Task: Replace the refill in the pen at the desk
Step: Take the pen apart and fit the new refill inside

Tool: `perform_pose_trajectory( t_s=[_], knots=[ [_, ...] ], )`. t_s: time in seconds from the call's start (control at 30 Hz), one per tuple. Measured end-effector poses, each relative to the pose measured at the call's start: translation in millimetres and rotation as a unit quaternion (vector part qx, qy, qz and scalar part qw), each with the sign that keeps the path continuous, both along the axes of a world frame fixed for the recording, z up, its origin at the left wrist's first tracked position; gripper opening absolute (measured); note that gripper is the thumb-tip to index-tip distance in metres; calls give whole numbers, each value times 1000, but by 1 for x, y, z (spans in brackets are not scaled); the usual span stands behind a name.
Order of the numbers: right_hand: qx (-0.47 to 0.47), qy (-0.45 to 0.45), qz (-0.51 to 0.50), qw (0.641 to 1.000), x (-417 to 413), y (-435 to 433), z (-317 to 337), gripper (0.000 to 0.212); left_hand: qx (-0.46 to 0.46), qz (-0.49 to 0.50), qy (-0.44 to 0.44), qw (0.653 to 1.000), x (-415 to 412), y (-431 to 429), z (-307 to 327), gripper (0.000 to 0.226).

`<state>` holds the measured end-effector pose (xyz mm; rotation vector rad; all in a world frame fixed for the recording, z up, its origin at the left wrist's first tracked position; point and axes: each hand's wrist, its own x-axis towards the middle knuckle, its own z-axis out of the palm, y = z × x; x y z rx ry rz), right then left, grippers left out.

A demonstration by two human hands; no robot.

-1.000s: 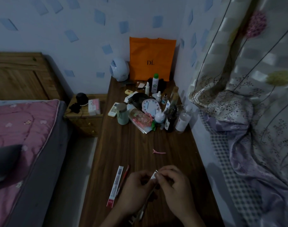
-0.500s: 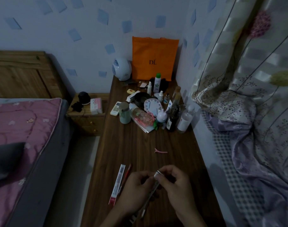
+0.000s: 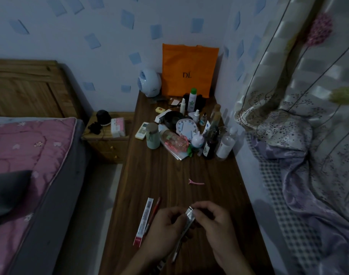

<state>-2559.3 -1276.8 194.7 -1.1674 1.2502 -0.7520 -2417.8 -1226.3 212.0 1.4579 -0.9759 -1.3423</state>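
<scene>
Both my hands meet low over the dark wooden desk (image 3: 169,171). Between them is a thin clear refill packet (image 3: 186,225) with a pale top end. My left hand (image 3: 163,231) grips the packet's side and my right hand (image 3: 213,225) pinches its top end with thumb and fingers. A dark slender refill or pen tip (image 3: 175,255) pokes out below the hands. To the left of my left hand lie a long white and red refill package (image 3: 143,221) and a thin red pen (image 3: 153,215), side by side on the desk.
A pink hair clip (image 3: 196,182) lies mid-desk. The far half is crowded with bottles, a clock (image 3: 185,129), a green cup (image 3: 152,138), a fan (image 3: 148,82) and an orange bag (image 3: 189,70). A bed (image 3: 30,165) is left, curtains and bedding (image 3: 308,155) right.
My hands have stayed together on the packet, with the right fingers shifting slightly at its top end. The head view has drifted a little.
</scene>
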Motion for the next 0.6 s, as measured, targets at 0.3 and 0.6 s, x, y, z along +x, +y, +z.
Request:
perform_pose_trajectory(
  t_s=[0.3,0.6],
  knots=[
    [-15,44,16,999,2,2,-2,27,0,-2,-9,1000,3,3,-12,19],
    [26,54,26,998,4,2,-24,16,26,24,17,999,5,4,-35,17]
  ],
)
